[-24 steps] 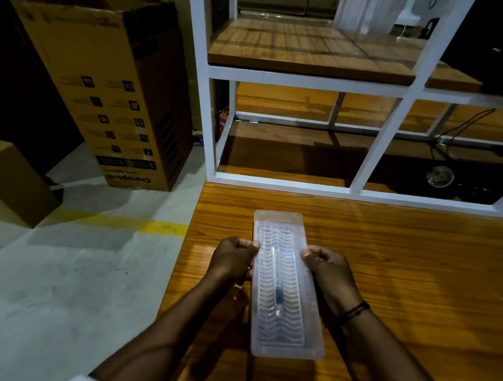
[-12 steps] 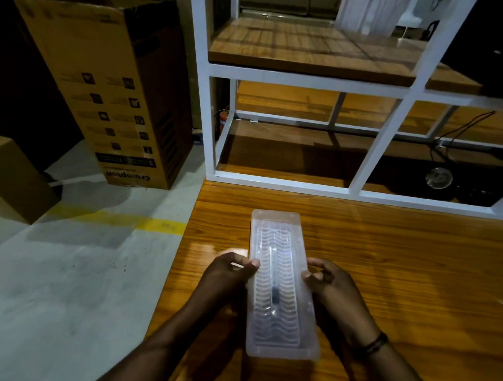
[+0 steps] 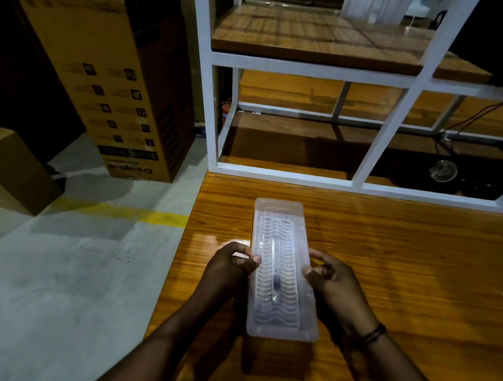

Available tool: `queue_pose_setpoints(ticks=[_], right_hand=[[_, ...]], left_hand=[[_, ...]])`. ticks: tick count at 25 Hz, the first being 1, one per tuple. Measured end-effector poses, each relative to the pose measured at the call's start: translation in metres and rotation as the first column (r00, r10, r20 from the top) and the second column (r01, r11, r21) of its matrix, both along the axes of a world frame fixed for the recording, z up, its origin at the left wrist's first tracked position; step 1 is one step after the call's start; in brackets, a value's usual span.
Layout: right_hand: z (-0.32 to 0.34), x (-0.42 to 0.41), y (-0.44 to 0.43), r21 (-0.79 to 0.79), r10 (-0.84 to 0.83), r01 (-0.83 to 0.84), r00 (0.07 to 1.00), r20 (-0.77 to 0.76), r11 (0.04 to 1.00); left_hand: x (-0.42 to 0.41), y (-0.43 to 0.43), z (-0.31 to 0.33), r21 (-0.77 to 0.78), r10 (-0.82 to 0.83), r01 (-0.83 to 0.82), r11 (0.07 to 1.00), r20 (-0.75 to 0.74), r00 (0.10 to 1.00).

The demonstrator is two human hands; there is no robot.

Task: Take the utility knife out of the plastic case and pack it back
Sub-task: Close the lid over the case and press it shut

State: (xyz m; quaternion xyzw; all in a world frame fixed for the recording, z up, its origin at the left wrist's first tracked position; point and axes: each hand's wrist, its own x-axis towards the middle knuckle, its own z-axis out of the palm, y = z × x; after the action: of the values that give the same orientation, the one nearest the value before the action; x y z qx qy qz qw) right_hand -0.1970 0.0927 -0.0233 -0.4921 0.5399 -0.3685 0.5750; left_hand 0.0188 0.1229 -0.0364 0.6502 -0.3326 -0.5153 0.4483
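Plastic case (image 3: 283,266): long, clear, frosted rectangle, flat flange around the rim, wavy ribbed pattern running down both sides of a central channel. Lid looks closed, can't confirm whether it's latched. Utility knife (image 3: 275,273) sits inside that channel, lengthwise along the case: slim, pale body with a dark patch partway down. Detail is blurred through the plastic, can't make out the blade end.

Case is held long axis pointing away from me, near end low toward my wrists, far end out over the wooden table (image 3: 400,254). Near end throws a shadow on the wood below it; can't tell if the far end touches the table.

My left hand (image 3: 229,271) is pinched on the left long edge of the case, thumb on top of the flange, fingers curled under. My right hand (image 3: 331,280) is clamped on the right long edge at about the same level, thumb tip on the rim, fingers wrapped beneath. Both grips land roughly mid-length, so the knife lies right between my two thumbs, inside the case, not touched directly by either hand.

Black band (image 3: 373,334) on my right wrist.
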Motion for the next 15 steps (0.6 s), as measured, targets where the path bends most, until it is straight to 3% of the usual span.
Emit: queue_pose_setpoints(ticks=[4, 8, 12, 15], right_hand=[[0.011, -0.008, 0.008, -0.065, 0.112, -0.143, 0.929, -0.354, 0.988], [0.028, -0.021, 0.022, 0.144, 0.386, -0.36, 0.888, -0.249, 0.922], [0.027, -0.029, 0.023, 0.188, 0.407, -0.372, 0.889, -0.209, 0.909], [0.031, -0.027, 0.023, 0.162, 0.424, -0.398, 0.886, -0.188, 0.903]], left_hand=[[0.002, 0.012, 0.012, 0.053, -0.064, 0.057, 0.997, 0.129, 0.99], [0.011, 0.036, 0.024, 0.147, -0.204, 0.205, 0.968, -0.023, 0.979], [0.014, 0.047, 0.027, 0.171, -0.331, 0.322, 0.931, 0.025, 0.943], [0.013, 0.047, 0.023, 0.155, -0.359, 0.336, 0.929, 0.155, 0.92]])
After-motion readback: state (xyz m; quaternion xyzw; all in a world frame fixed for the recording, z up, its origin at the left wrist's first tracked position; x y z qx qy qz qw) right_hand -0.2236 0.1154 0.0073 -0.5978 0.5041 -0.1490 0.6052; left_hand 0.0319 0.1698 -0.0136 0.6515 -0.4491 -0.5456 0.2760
